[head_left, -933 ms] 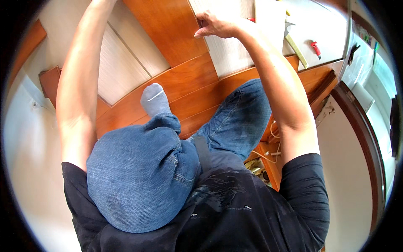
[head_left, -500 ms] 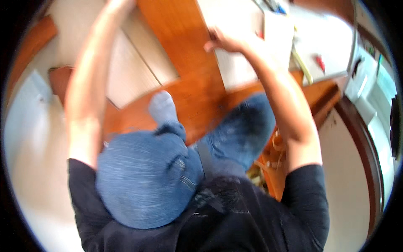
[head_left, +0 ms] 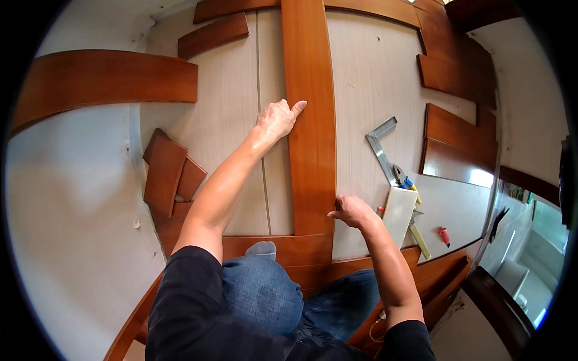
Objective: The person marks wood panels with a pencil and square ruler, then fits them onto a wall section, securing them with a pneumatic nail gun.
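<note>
A long reddish-brown floor plank [head_left: 310,144] runs away from me down the middle, its near end meeting crosswise planks [head_left: 304,249] by my knees. My left hand [head_left: 280,119] is closed at the plank's left edge, partway along it, with the thumb over the top face and the fingertips hidden. Nearer to me, my right hand [head_left: 354,212] is curled against the right edge close to the near end. Its fingers are bent and partly hidden by the hand itself.
Right of the plank lie a metal square [head_left: 379,150], pliers [head_left: 399,175], a pale block [head_left: 398,215], a yellow-handled tool [head_left: 419,240] and a red cutter [head_left: 444,236]. Short wood pieces [head_left: 165,174] are stacked left; more boards [head_left: 460,144] line the right wall. A wide board [head_left: 114,78] stands far left.
The view has turned and sharpened, so the plank now runs nearly straight ahead. My left hand, partly cut off at the top before, is on its left edge; my right hand is nearer its near end.
</note>
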`<state>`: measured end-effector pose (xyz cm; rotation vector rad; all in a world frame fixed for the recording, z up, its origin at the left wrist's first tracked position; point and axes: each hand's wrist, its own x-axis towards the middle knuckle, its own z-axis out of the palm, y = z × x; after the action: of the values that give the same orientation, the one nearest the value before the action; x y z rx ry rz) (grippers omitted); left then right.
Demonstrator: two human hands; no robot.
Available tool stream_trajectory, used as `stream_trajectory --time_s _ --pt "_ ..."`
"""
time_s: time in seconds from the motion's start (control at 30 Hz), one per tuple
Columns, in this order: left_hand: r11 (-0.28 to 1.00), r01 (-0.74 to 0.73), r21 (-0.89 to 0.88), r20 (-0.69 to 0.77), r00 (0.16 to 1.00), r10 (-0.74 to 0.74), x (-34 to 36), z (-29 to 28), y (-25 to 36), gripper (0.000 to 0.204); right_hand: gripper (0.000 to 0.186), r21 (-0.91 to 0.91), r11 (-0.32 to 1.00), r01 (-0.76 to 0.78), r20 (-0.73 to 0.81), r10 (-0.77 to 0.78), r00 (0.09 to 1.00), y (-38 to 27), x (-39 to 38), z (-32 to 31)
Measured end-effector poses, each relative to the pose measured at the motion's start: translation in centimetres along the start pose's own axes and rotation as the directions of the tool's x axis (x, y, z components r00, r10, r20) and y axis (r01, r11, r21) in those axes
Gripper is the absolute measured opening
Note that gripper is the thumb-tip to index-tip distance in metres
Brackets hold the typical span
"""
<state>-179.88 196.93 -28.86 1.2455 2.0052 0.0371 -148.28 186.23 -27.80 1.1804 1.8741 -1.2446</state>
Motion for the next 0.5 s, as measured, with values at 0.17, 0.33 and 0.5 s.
stream_trajectory --time_s 0.17,0.33,0.5 --pt "0.999 -0.035 0.035 0.059 0.998 0.033 -0.2 -0.9 0.7 0.088 0.044 -0.142 0.989 -0.045 0.054 0.053 0.997 -0.5 -0.2 -0.4" --pt "0.979 -0.055 0.196 0.171 0.985 0.021 -1.0 -1.7 0.9 0.080 0.044 -0.147 0.988 -0.053 -0.015 0.051 0.999 -0.7 -1.3 -0.4" --pt "0.978 -0.157 0.139 0.097 0.985 0.144 -3.0 0.0 -1.6 0.070 0.043 -0.150 0.986 -0.067 0.009 0.069 0.998 -2.3 -1.9 -1.2"
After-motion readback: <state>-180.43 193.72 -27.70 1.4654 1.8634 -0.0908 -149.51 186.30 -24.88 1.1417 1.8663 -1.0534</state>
